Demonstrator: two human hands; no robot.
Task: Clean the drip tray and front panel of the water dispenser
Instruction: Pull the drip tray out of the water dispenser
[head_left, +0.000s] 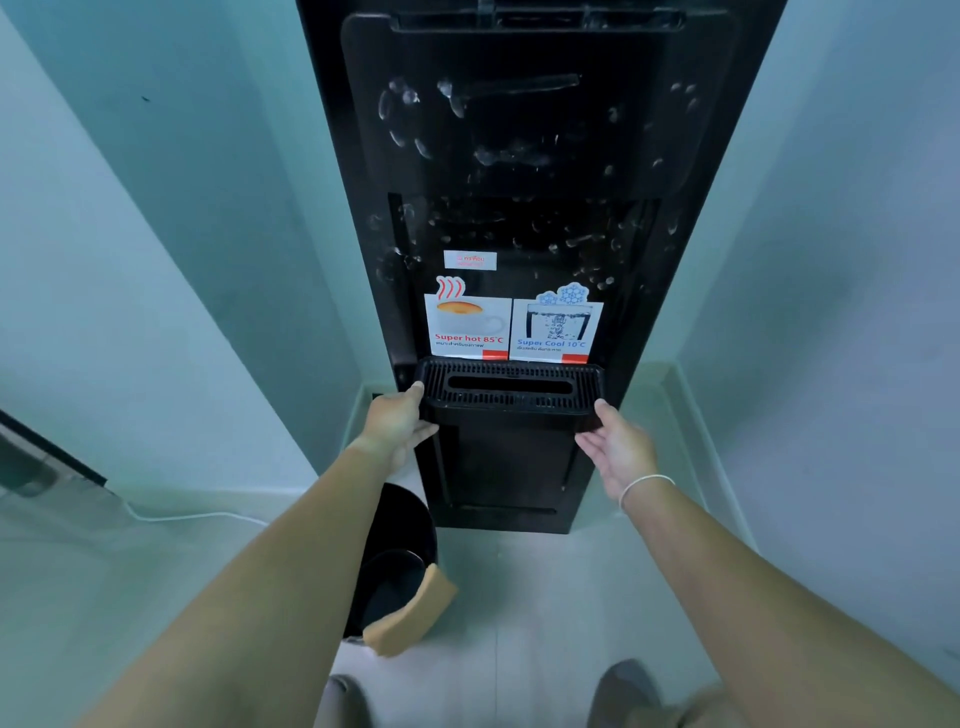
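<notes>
So the tray (509, 389) sits in its slot on the dispenser (519, 156), just under the hot and cold stickers (511, 327), its long axis running side to side. The left hand (397, 423) cups the tray's left end, fingers curled against it; the right hand (618, 447) is at the right end, palm turned in, fingers loosely spread and only just touching the corner, not yet clamped. Both hands are about equally near. I'd judge the tray has to slide straight out toward the person, and there is open room that way. Above the tray, the front panel (519, 218) is streaked with whitish smears. Below and left of the tray stands a black bucket (395, 571) with a sponge (410, 613) on its rim, well clear
</notes>
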